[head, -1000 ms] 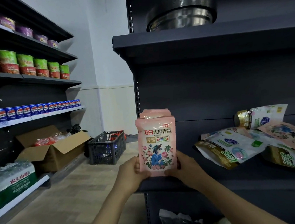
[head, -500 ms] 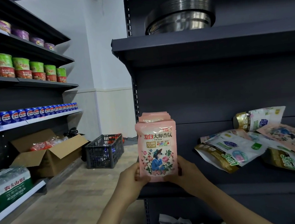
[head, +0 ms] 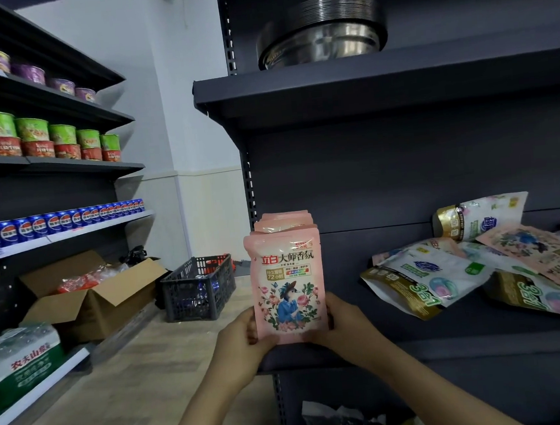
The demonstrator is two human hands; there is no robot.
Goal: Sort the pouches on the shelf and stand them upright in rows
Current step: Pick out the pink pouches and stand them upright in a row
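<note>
A row of pink pouches [head: 286, 279] with a floral print stands upright at the left end of the dark shelf [head: 452, 343]. My left hand [head: 245, 337] grips the front pouch's left edge and my right hand [head: 344, 325] grips its right edge, both low down. More pink pouches show behind the front one. On the right of the shelf lies a loose heap of pouches [head: 480, 269], white-and-gold ones and pink ones, flat or tilted.
Stacked steel bowls [head: 320, 36] sit on the shelf above. Left of the aisle stand a black crate [head: 197, 287], an open cardboard box [head: 93, 296], and shelves with cans and noodle cups. Bags show on the shelf below.
The view has shifted slightly, so the pouches and hands sit a little lower in the frame. Both hands keep the same grip on the front pink pouch.
</note>
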